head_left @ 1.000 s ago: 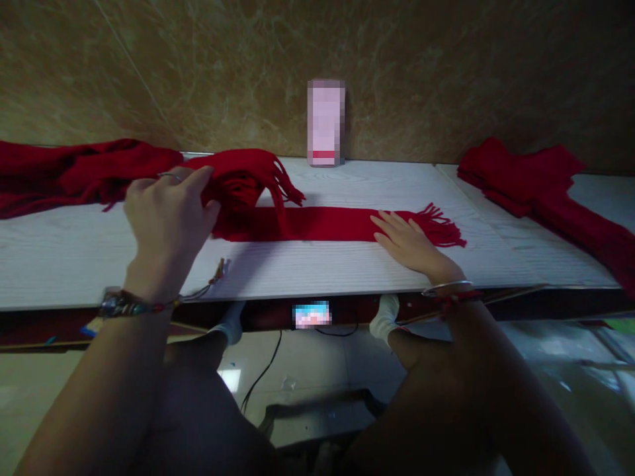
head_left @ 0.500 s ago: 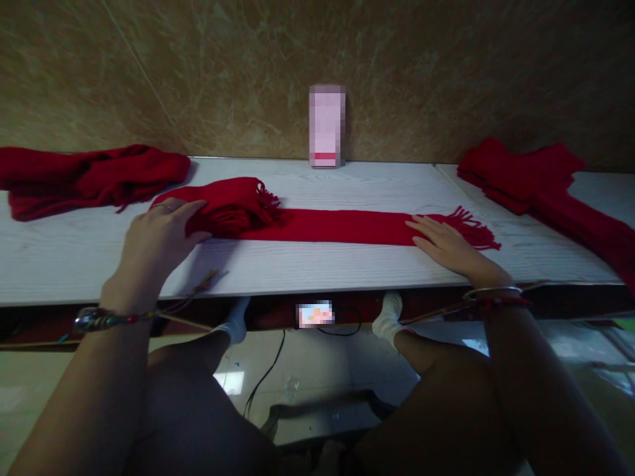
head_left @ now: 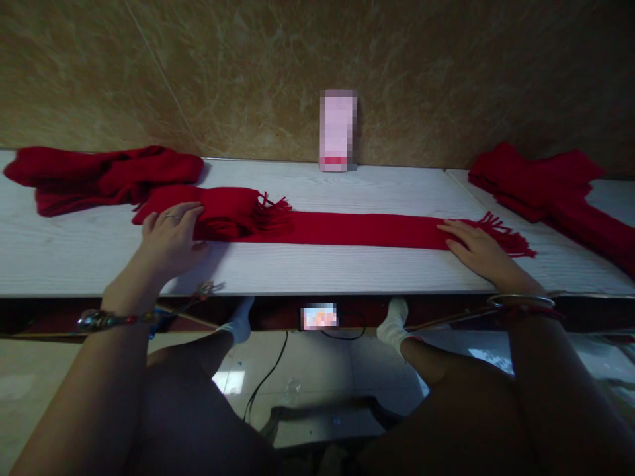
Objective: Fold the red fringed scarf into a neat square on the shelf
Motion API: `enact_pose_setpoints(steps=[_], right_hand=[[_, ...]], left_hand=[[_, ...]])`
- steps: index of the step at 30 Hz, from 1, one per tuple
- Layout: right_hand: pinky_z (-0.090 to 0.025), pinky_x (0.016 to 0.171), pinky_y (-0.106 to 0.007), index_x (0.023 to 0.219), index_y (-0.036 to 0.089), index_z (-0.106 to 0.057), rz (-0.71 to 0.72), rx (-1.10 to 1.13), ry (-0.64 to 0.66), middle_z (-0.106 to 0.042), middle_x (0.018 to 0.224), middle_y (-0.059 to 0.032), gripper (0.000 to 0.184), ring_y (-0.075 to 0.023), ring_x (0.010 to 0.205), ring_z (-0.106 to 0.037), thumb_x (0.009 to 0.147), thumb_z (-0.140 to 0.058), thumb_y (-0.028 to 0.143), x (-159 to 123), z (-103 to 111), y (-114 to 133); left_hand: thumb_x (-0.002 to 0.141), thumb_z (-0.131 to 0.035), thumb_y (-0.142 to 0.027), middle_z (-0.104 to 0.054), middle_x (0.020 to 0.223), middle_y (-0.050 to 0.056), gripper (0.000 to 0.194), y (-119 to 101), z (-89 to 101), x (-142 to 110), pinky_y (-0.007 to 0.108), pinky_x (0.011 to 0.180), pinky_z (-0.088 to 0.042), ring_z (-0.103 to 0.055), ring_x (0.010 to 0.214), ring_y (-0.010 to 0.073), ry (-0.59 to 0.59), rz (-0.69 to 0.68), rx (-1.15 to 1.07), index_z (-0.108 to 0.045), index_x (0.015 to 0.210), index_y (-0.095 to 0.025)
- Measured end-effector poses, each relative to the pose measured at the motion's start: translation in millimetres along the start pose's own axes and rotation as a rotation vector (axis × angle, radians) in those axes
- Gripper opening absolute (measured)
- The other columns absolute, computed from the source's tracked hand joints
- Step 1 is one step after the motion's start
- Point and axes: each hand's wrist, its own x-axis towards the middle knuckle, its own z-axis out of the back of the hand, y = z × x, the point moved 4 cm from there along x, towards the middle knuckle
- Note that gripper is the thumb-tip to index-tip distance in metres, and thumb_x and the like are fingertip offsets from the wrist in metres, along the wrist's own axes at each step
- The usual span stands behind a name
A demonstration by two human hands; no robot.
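Observation:
A red fringed scarf [head_left: 367,229] lies lengthwise along the white wood-grain tabletop. Its left part is a folded bundle with a fringe [head_left: 275,210] at the bundle's right edge, and a flat strip runs from there to another fringe at the far right. My left hand [head_left: 171,241] rests on the front left of the bundle, fingers over the top and thumb apart at the near edge. On the strip's right end, just before the fringe, my right hand [head_left: 473,251] lies flat with its fingers stretched out.
Another red cloth bundle [head_left: 109,175] lies at the back left, touching the scarf's bundle. More folded red cloth [head_left: 540,185] is at the right. A blurred pink upright object [head_left: 338,132] stands against the marbled wall. Below the table's front edge is a lit screen [head_left: 320,317] with a cable.
My right hand has slid to the right, and the strip's fringed end has moved right with it. My left hand stays on the bundle. The view has shifted slightly.

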Motion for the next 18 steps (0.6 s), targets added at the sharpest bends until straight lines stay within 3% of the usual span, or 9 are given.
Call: enact_pose_setpoints(steps=[5,8,11,14,18], right_hand=[[-0.029,0.103,-0.062,0.126,0.027,-0.054,0.024,-0.038,-0.069,-0.053,0.136,-0.0066,0.043,-0.0303,0.130,-0.041,0.089,-0.034,0.034,13.7,-0.9,52.4],[-0.025,0.104,-0.063,0.132,0.030,-0.048,0.080,-0.017,-0.013,-0.047,0.141,-0.0057,0.044,-0.0295,0.134,-0.034,0.091,-0.034,0.038,25.0,-11.8,92.5],[-0.025,0.105,-0.063,0.134,0.031,-0.044,0.092,-0.002,0.107,-0.043,0.144,-0.0042,0.045,-0.0289,0.134,-0.034,0.092,-0.031,0.041,31.6,-25.0,113.1],[-0.027,0.104,-0.063,0.134,0.033,-0.045,0.037,-0.012,0.137,-0.042,0.145,-0.0031,0.046,-0.0291,0.133,-0.035,0.092,-0.028,0.043,32.0,-28.7,105.0],[-0.030,0.101,-0.067,0.133,0.029,-0.047,-0.079,-0.071,0.091,-0.045,0.142,-0.0073,0.048,-0.0333,0.131,-0.038,0.091,-0.028,0.044,24.1,-25.4,61.0]], left_hand=[[0.071,-0.039,-0.049,-0.030,0.150,0.013,0.076,-23.0,0.8,4.4,0.065,0.101,-0.014,-0.020,0.137,0.0402,0.022,-0.053,-0.024,-0.034,0.141,-0.019],[0.078,-0.033,-0.056,-0.031,0.149,0.013,0.073,-35.2,0.9,12.8,0.063,0.102,-0.014,-0.020,0.137,0.0381,-0.006,-0.065,-0.024,-0.035,0.141,-0.019],[0.075,-0.035,-0.061,-0.034,0.148,0.013,0.076,-34.2,-5.7,21.3,0.065,0.098,-0.018,-0.025,0.135,0.0398,0.025,-0.051,-0.035,-0.037,0.139,-0.020],[0.073,-0.038,-0.057,-0.040,0.144,0.015,0.074,-26.2,-10.8,25.1,0.067,0.095,-0.021,-0.030,0.132,0.0416,0.052,-0.038,-0.039,-0.042,0.137,-0.021],[0.071,-0.036,-0.052,-0.044,0.141,0.015,0.073,-21.0,-10.3,25.0,0.066,0.093,-0.024,-0.035,0.129,0.0409,0.054,-0.033,0.000,-0.044,0.135,-0.018]])
